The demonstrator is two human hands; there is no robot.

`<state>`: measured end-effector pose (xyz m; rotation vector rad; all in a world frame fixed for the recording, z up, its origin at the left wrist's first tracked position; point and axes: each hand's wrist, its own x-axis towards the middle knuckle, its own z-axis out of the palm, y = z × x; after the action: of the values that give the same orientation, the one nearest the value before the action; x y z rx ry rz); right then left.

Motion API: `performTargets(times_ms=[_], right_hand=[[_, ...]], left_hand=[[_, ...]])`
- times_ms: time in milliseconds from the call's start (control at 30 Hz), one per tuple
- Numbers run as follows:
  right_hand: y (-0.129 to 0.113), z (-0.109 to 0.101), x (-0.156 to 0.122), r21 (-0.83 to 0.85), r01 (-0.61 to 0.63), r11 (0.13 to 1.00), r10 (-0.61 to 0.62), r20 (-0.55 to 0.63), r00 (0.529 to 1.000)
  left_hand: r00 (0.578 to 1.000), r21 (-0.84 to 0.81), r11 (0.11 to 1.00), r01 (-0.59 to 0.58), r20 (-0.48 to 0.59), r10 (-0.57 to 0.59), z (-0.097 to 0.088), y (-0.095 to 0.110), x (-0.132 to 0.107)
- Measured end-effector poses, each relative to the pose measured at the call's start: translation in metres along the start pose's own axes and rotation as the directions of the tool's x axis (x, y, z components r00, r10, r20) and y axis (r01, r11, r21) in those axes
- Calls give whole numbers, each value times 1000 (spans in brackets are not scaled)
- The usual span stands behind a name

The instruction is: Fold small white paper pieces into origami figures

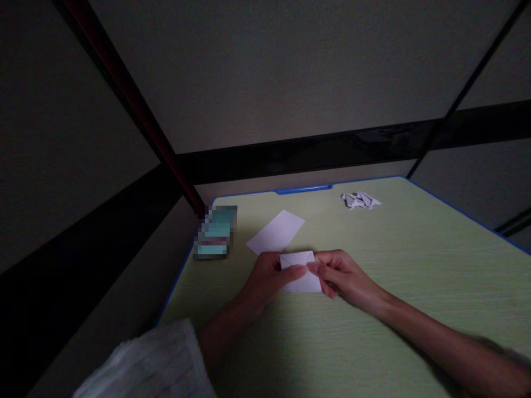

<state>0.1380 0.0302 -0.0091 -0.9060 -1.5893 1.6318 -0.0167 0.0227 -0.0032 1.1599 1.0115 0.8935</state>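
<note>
A small sheet of white paper [299, 284] with diagonal creases is held up between both hands over the table. My left hand [271, 275] grips its left side, the thumb lying across the front. On the right edge, my right hand [341, 275] pinches the same paper, its thumb tip close to the left thumb near the middle. The fingers behind the sheet are partly hidden. Just beyond my hands lies another flat piece of white paper [276, 231], its near corner partly covered by the left hand.
A phone-like device [216, 232], blurred out, lies at the table's left edge. Folded white paper figures [360, 200] sit at the far right. The pale table [406, 265] has a blue rim and a blue handle piece [305, 189] at the back. Grey panels surround it.
</note>
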Motion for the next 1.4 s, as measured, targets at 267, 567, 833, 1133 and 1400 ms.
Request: performTargets(times_ms=[267, 567, 833, 1133, 1400], right_hand=[[-5, 7, -2, 22, -18, 1000, 19, -31, 999], [-11, 9, -4, 39, 35, 999, -28, -158, 987], [-13, 6, -3, 70, 200, 977, -166, -333, 928], [-11, 8, -3, 46, 213, 976, -174, -422, 890], [-9, 5, 0, -14, 215, 977, -204, -377, 904]], left_hand=[[990, -13, 1000, -18, -137, 16, 4, 2, -1], [996, 7, 999, -31, -84, 32, 5, 3, -2], [1000, 161, 987, 17, -19, -14, 10, 2, -3], [988, 68, 998, -14, -153, 24, 14, -1, -5], [982, 73, 994, -79, -166, 90, 15, 1, -4]])
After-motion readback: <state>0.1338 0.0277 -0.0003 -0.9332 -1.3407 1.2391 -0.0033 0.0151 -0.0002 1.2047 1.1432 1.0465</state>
